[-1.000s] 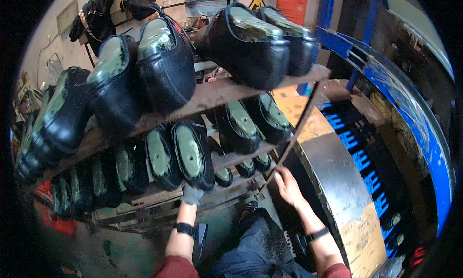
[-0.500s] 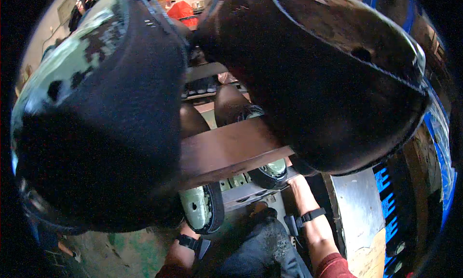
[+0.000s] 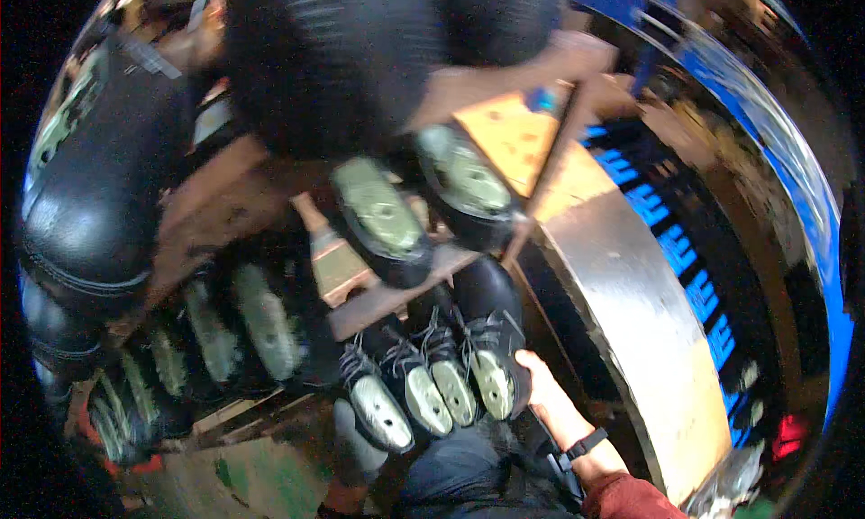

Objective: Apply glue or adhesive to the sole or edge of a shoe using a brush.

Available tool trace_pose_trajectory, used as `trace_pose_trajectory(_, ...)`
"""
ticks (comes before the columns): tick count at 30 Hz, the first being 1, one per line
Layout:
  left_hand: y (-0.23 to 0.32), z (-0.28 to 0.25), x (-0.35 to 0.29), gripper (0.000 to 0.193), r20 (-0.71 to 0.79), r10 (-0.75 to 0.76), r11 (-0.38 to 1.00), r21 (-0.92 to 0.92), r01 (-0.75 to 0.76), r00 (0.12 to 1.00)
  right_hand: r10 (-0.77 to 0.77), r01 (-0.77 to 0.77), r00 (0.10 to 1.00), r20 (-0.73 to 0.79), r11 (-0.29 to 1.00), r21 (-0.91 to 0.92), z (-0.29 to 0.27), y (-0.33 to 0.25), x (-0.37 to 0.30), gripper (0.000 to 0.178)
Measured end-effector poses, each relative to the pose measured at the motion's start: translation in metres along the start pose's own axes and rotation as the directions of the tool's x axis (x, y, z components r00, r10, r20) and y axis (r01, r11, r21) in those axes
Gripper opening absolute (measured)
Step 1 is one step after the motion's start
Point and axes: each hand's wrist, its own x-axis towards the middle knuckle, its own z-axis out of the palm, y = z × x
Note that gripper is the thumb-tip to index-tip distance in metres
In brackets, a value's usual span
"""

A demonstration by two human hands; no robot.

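Several black lace-up shoes with pale green last bottoms stand side by side low in the middle. My right hand (image 3: 541, 388) grips the outer side of the rightmost laced shoe (image 3: 494, 386), its thumb along the edge; the other fingers are hidden behind. At the left end of this group is another laced shoe (image 3: 383, 414). Beside it, a blurred grey shape (image 3: 354, 442) lies where my left forearm (image 3: 341, 496) comes in; the left fingers cannot be made out. Just above, two more black shoes with green undersides, one of them a green-bottomed shoe (image 3: 383, 214), rest on a wooden rack.
More black shoes (image 3: 266, 321) line the rack at left. Large black boots or shoes (image 3: 99, 195) loom close at upper left and top. A metal-topped bench edge (image 3: 622, 312) runs along the right, with blue toothed strips (image 3: 671, 244) beyond it.
The view has swung, with the large shoes shifting up and left. A group of laced shoes now shows between my arms, and my right hand is on the rightmost.
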Motion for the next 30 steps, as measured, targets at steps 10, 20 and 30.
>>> trace_pose_trajectory(10, 0.039, 0.029, 0.057, 0.076, 0.364, -0.416, 0.905, 0.259, 0.338, 0.833, -0.554, 0.535, 0.831, 0.038, 0.817, 0.214, 0.010, 0.049, -0.091, 0.067)
trace_pose_trajectory(20, -0.030, 0.123, 0.197, 0.050, 0.731, -0.586, 0.763, 0.352, 0.542, 0.351, -0.766, 0.890, 0.427, -0.480, 0.449, 0.075, 0.043, 0.110, -0.108, 0.059)
trace_pose_trajectory(30, -0.056, 0.109, 0.292, 0.054, 0.683, -0.171, -0.211, 0.678, -0.704, 0.710, -0.714, 0.201, 0.382, -0.587, 0.684, -0.702, 0.043, 0.080, -0.139, 0.068)
